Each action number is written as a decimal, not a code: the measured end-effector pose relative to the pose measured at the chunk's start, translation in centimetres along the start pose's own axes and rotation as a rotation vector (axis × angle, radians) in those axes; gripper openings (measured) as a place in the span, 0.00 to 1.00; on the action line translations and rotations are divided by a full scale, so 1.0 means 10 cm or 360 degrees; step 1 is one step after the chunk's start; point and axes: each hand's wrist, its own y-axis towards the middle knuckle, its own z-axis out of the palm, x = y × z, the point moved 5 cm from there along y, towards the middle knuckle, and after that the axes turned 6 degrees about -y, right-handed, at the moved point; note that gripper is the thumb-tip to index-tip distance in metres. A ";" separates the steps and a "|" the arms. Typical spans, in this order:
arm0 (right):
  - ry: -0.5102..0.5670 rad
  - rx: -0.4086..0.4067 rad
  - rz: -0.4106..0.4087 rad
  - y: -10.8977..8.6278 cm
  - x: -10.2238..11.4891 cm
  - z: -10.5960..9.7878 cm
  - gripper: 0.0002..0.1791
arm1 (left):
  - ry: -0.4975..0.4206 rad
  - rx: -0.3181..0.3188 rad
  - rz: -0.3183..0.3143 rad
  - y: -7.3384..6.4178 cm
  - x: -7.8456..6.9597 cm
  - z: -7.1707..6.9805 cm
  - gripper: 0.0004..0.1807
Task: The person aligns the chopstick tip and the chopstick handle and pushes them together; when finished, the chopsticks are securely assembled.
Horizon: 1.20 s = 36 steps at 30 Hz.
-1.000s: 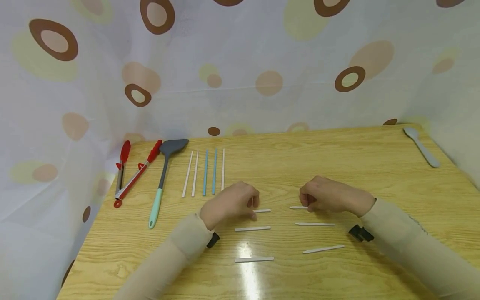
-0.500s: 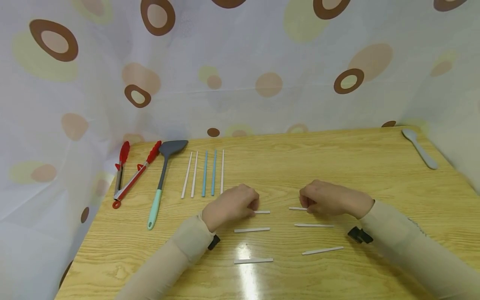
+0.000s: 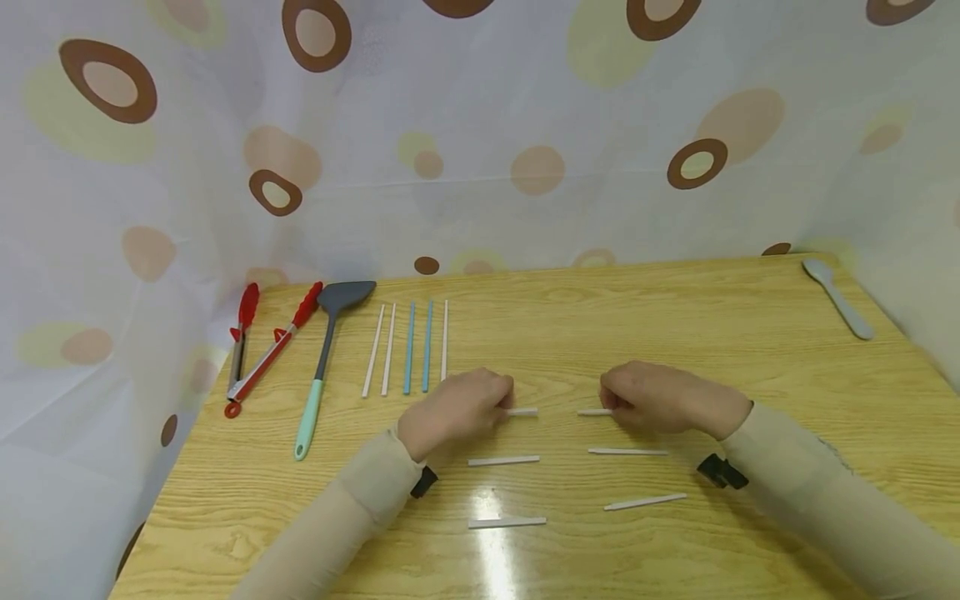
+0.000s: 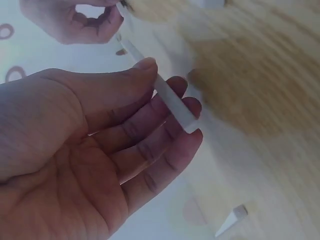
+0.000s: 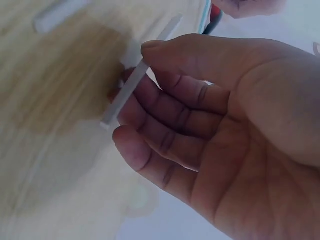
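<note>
My left hand (image 3: 459,408) pinches a short white stick, like half a chopstick (image 4: 175,102), between thumb and fingertips. Facing it, my right hand (image 3: 663,398) pinches a similar white stick (image 5: 127,92). In the head view the two held sticks point at each other across a gap, low over the table. Nearer me on the left lie two short white sticks, one (image 3: 504,461) behind the other (image 3: 507,522). Two more are on the right, a straight one (image 3: 628,452) and a slanted one (image 3: 646,502), each with a narrower left end.
Full-length chopsticks, white (image 3: 373,350) and blue (image 3: 409,347), lie in a row beyond my left hand. Further left are a spatula (image 3: 309,421) and red-tipped tongs (image 3: 264,367). A grey spoon (image 3: 847,308) lies at the far right. A patterned cloth (image 3: 480,125) hangs behind the table.
My left fingers have closed on their stick and raised it slightly off the table. The right hand keeps its stick, now slightly higher. The loose sticks lie as before.
</note>
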 end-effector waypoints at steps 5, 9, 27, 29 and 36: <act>0.0027 -0.0103 -0.0041 -0.02 -0.02 -0.09 0.06 | 0.0017 -0.0087 0.0046 0.01 0.01 -0.11 0.03; 0.0040 -0.0218 -0.0103 0.00 0.00 -0.19 0.06 | -0.0017 -0.0209 0.0112 0.01 0.00 -0.19 0.07; 0.0759 -0.0811 -0.0177 -0.06 -0.01 -0.62 0.15 | -0.1184 -0.0784 0.0361 -0.08 0.12 -0.52 0.09; 0.0887 -0.0823 -0.0186 -0.08 -0.02 -0.64 0.16 | -0.1318 -0.0782 0.0360 -0.08 0.14 -0.54 0.10; 0.1059 -0.0798 -0.0204 -0.08 -0.02 -0.65 0.17 | -0.1503 -0.0762 0.0343 -0.09 0.16 -0.55 0.11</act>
